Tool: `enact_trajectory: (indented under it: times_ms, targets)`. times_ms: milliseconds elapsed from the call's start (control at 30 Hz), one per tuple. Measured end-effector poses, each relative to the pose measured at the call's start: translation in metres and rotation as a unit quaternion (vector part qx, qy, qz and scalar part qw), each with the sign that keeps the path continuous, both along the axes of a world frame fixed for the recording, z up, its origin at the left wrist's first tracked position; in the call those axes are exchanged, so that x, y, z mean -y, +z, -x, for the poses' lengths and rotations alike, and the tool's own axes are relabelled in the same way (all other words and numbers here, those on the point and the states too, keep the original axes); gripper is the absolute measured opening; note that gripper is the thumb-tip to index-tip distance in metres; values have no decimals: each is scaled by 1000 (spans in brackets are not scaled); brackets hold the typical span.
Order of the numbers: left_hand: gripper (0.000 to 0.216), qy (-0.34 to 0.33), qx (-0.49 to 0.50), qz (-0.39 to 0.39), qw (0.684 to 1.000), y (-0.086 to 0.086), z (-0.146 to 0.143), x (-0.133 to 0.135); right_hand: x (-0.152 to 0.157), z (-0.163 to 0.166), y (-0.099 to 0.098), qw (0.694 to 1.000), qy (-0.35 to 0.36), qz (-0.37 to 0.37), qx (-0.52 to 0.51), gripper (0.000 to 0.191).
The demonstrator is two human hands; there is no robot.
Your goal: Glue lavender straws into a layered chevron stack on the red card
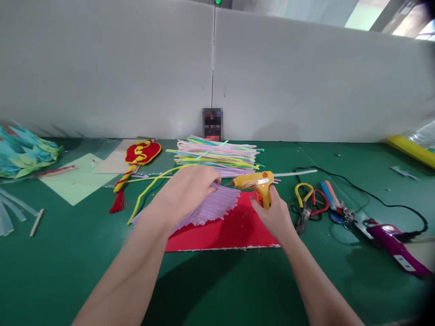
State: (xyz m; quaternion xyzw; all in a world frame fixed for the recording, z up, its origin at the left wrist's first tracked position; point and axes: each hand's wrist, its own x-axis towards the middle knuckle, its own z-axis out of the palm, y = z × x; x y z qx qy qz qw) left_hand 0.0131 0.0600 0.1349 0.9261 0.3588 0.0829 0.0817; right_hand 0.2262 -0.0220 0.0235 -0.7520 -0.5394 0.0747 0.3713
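Note:
My left hand lies fingers-down on a fan of purple pipe cleaners, pressing them onto a red sheet on the green table. My right hand is closed round the handle of a yellow hot glue gun, whose nozzle points left toward the purple fan just past my left fingertips. A white glue stick pokes out of the gun's back to the right.
A stack of pastel pipe cleaners lies behind the hands. A red and yellow ornament with tassel sits left, teal paper flowers far left. Pliers and scissors, a black cable and a purple tool lie right.

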Motion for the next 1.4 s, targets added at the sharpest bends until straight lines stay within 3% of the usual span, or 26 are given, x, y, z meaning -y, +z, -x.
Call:
enact_trajectory:
  times_ms: [1400]
  targets:
    - [13, 17, 8, 14, 1000, 3, -1, 2, -2, -6, -10, 1000, 16, 12, 24, 27]
